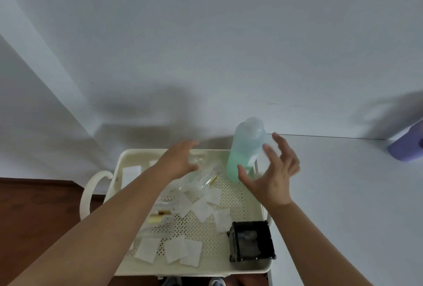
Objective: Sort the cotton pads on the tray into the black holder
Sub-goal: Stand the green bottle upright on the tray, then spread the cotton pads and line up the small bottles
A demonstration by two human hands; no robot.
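Observation:
Several white square cotton pads lie scattered on the cream perforated tray, with more pads near its front edge. The square black holder stands at the tray's front right corner. My left hand hovers over the tray's far side, above clear plastic items, fingers spread and holding nothing. My right hand is raised with fingers apart beside a green translucent bottle, not gripping it.
Clear tubes and packets lie mid-tray, with small yellow-tipped vials at the left. The tray has a curved handle on its left. A white table lies to the right with a purple object at its far edge.

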